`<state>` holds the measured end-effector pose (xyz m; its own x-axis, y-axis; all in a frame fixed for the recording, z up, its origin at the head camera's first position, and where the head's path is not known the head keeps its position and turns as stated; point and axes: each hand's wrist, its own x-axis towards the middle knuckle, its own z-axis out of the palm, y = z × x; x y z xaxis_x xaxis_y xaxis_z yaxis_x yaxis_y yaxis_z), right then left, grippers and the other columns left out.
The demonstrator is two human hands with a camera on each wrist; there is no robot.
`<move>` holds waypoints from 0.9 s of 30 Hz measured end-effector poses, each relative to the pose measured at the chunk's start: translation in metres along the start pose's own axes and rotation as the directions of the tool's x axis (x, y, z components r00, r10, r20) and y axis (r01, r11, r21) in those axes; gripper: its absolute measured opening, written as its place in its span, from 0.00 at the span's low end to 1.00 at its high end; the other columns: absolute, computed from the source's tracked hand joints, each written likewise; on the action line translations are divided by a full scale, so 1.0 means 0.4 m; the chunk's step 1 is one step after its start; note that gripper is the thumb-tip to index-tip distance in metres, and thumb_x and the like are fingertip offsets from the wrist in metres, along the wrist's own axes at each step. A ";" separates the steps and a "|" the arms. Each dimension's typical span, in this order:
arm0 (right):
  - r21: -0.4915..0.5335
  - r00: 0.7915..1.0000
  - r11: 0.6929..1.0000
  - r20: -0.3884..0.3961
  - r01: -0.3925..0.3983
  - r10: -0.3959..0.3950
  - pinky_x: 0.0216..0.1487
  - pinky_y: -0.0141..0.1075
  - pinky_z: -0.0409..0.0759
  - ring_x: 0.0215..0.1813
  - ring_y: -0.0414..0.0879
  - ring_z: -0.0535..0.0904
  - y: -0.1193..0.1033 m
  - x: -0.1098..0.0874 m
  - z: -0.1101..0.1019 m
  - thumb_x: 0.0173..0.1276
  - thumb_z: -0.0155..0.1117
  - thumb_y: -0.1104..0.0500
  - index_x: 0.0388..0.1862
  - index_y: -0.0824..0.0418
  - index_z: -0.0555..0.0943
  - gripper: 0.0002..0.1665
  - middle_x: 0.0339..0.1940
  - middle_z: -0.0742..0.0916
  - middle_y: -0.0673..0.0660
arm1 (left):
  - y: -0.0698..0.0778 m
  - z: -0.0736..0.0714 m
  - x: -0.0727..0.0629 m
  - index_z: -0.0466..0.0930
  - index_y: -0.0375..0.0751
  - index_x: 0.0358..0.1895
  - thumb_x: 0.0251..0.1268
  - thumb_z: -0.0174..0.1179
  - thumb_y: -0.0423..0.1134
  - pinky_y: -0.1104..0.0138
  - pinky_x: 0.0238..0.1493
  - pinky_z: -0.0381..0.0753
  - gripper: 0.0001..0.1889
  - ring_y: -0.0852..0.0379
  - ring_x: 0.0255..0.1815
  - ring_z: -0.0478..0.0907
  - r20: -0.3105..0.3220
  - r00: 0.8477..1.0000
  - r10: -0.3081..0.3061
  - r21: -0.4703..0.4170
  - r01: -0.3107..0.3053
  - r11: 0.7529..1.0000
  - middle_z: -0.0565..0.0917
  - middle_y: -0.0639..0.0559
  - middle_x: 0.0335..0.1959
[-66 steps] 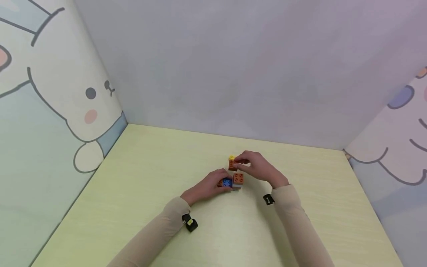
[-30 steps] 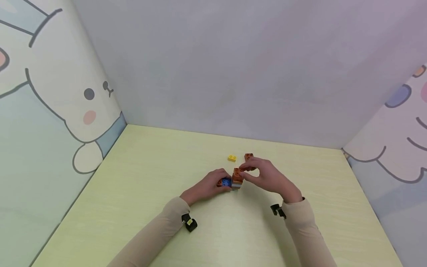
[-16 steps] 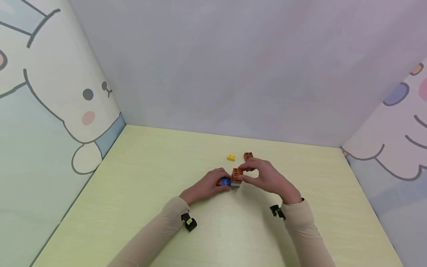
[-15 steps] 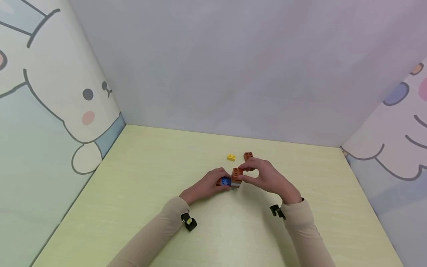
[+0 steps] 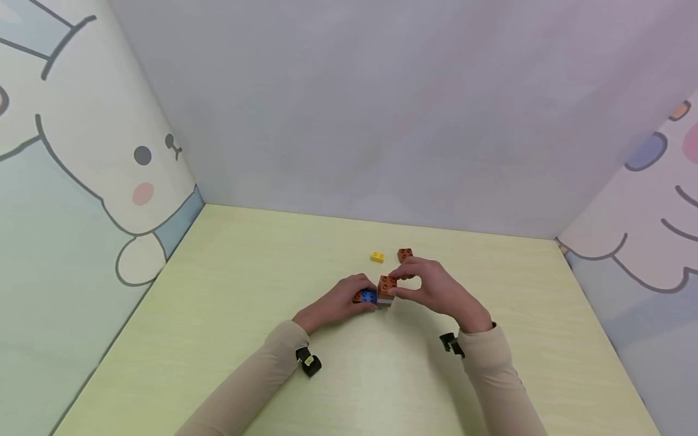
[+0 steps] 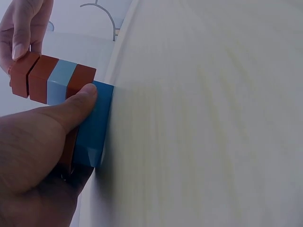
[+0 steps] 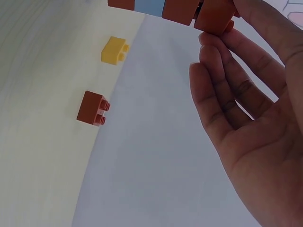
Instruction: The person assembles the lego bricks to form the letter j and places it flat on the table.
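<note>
A tower of reddish-brown bricks with a light blue brick [image 6: 61,79] in it rises at one end of a long blue base brick [image 6: 97,125]. My left hand [image 5: 345,301] grips the lower part of this build, thumb over its near side. Beside the tower, a blue studded brick [image 5: 369,296] shows between the left fingers. My right hand [image 5: 436,290] pinches the top reddish-brown brick [image 7: 214,18] between thumb and fingers. A thin dark gap separates that brick from the one below it in the left wrist view.
On the table [image 5: 272,254] behind the tower lie a small yellow brick [image 5: 377,257] and a loose reddish-brown brick [image 5: 405,254], the latter just beyond the right hand. A grey wall [image 5: 349,121] stands along the back edge, with cartoon-printed panels at both sides.
My right hand has brought a reddish-brown brick from beside the yellow one onto the tower, where it now sits squarer over the brick below. The left hand has stayed on the base.
</note>
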<state>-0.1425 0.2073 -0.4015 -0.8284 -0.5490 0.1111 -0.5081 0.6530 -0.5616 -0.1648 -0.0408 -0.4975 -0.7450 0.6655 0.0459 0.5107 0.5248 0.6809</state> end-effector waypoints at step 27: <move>0.031 0.999 0.999 0.045 -0.015 0.013 0.49 0.44 0.82 0.46 0.48 0.84 -0.002 0.009 -0.002 0.66 0.74 0.50 0.51 0.51 0.88 0.16 0.44 0.88 0.44 | -0.009 0.003 0.003 0.80 0.51 0.59 0.72 0.63 0.52 0.64 0.61 0.78 0.18 0.63 0.54 0.77 -0.004 1.000 0.010 -0.007 -0.010 1.000 0.82 0.58 0.54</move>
<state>-0.1455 0.2053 -0.4000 -0.8234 -0.5635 0.0662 -0.4884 0.6445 -0.5882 -0.1668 -0.0410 -0.5008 -0.7418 0.6683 0.0554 0.5147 0.5145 0.6859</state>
